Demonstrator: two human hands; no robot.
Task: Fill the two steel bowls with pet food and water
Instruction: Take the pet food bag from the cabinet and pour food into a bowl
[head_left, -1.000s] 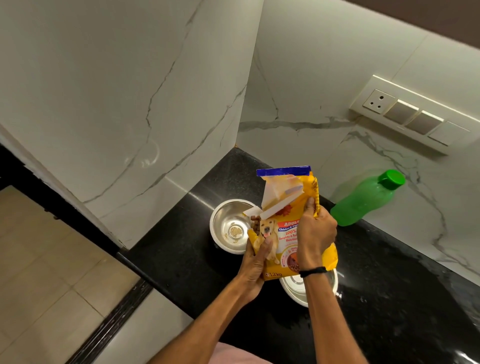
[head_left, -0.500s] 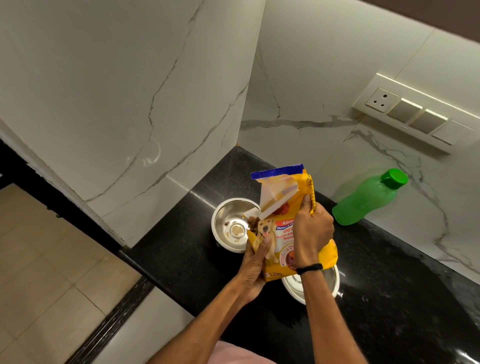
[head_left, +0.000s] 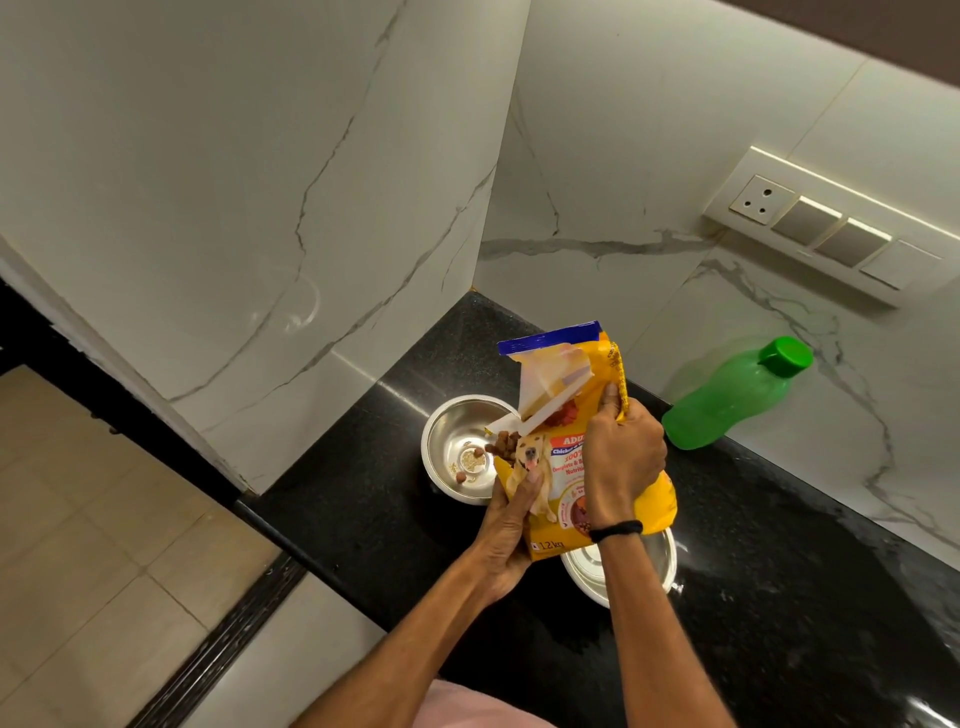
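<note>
I hold a yellow pet food bag (head_left: 563, 441) tilted to the left over the far steel bowl (head_left: 457, 447). My left hand (head_left: 506, 525) grips the bag's lower left side. My right hand (head_left: 621, 457) grips its right edge higher up. Brown kibble pieces spill from the torn opening, and a few lie in the far bowl. The near steel bowl (head_left: 623, 571) sits under the bag, mostly hidden by it and my right wrist. A green water bottle (head_left: 727, 397) with a green cap leans against the wall at the right.
The bowls stand on a black granite counter (head_left: 779, 571) in a corner of white marble walls. A switch panel (head_left: 826, 234) is mounted on the right wall. The counter's front edge drops to a tiled floor (head_left: 93, 545) at the left.
The bag has tipped further left toward the far bowl. Kibble now shows at its opening, and a few pieces have dropped into that bowl.
</note>
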